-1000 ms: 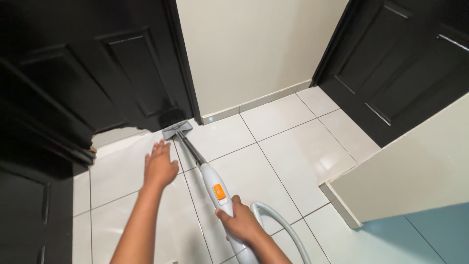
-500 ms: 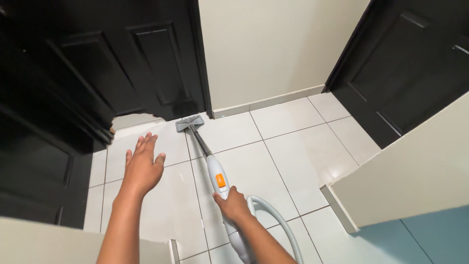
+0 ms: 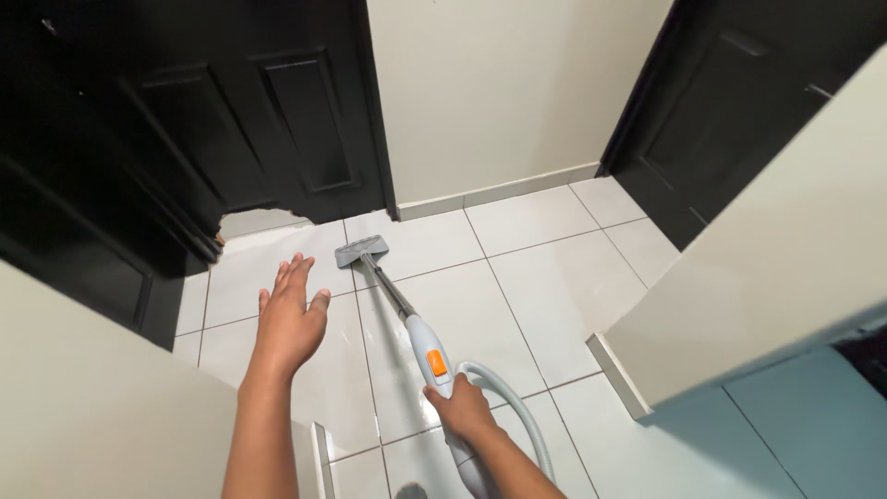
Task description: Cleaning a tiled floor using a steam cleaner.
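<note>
Low in the frame, the right hand is wrapped tight round the white plastic vacuum wand with its orange switch; best keep it angled low so the flat grey floor head, mid-frame, stays flush on the glossy white tiled floor. The left hand hovers spread, empty.

Open tiled floor ahead; black doors and cream walls hem both sides.

vacuum wand on floor; left hand beside; doors ahead
</note>
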